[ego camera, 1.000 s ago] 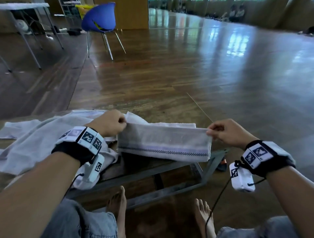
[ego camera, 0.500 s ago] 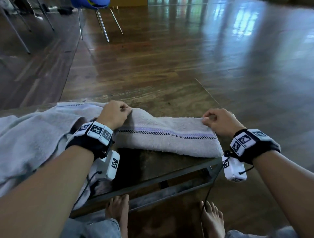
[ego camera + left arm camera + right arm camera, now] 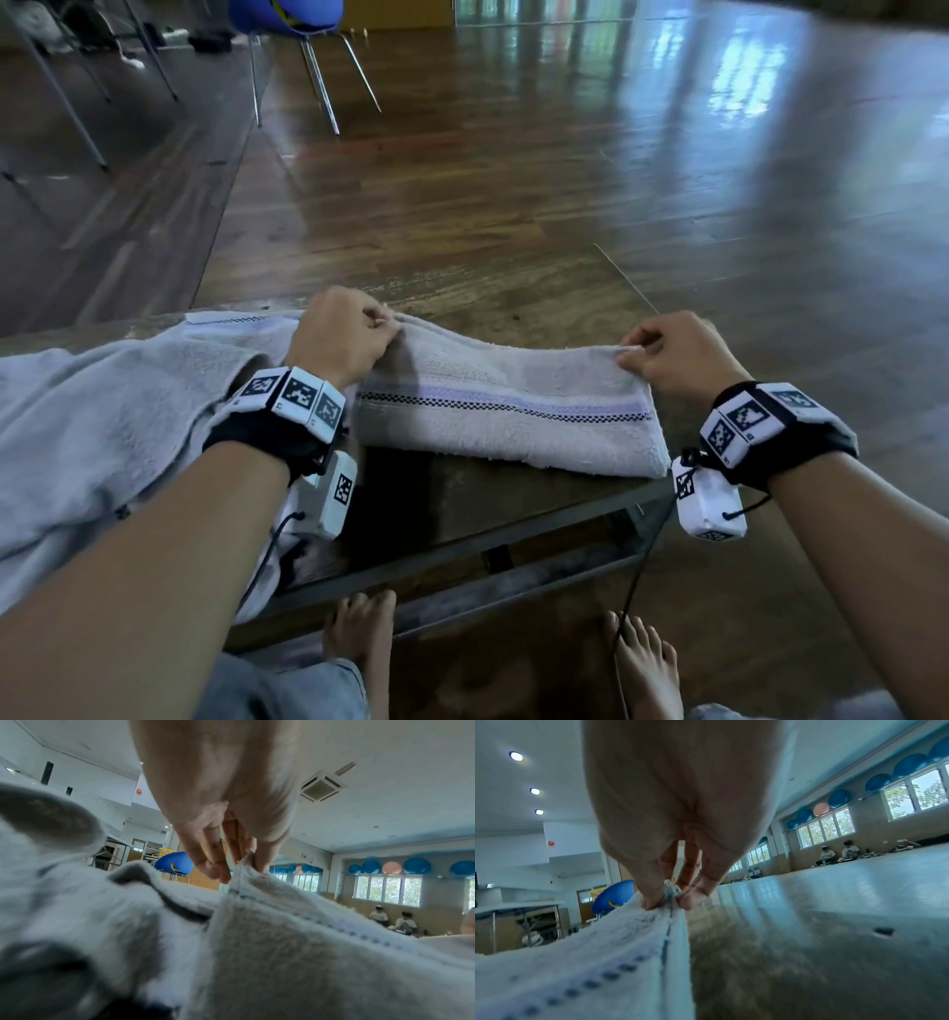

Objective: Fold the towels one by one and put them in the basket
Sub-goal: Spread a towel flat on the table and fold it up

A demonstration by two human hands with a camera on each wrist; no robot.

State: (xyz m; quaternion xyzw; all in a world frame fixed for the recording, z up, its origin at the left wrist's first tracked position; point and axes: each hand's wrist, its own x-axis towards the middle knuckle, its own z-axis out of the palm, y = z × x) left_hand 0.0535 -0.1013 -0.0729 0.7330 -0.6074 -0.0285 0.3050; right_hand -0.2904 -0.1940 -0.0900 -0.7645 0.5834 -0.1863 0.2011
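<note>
A pale grey towel [image 3: 508, 421] with a lilac and black checked stripe lies folded into a long band on the low dark table [image 3: 462, 503]. My left hand [image 3: 382, 326] pinches its far left corner; the left wrist view shows thumb and fingers closed on that corner [image 3: 244, 864]. My right hand [image 3: 634, 352] pinches the far right corner, seen close up in the right wrist view [image 3: 671, 892]. More grey towels [image 3: 102, 426] lie heaped on the table's left side. No basket is in view.
The table's metal frame [image 3: 488, 545] runs along its near edge, and my bare feet [image 3: 359, 632] are under it. Polished wooden floor [image 3: 565, 180] stretches ahead. A blue chair [image 3: 287, 15] and table legs [image 3: 67, 103] stand at the far left. People sit far off by the windows [image 3: 839, 852].
Both hands have brought the towel down from hanging in the air onto the table and folded it away from me. They still pinch its far corners. The head view has tilted down.
</note>
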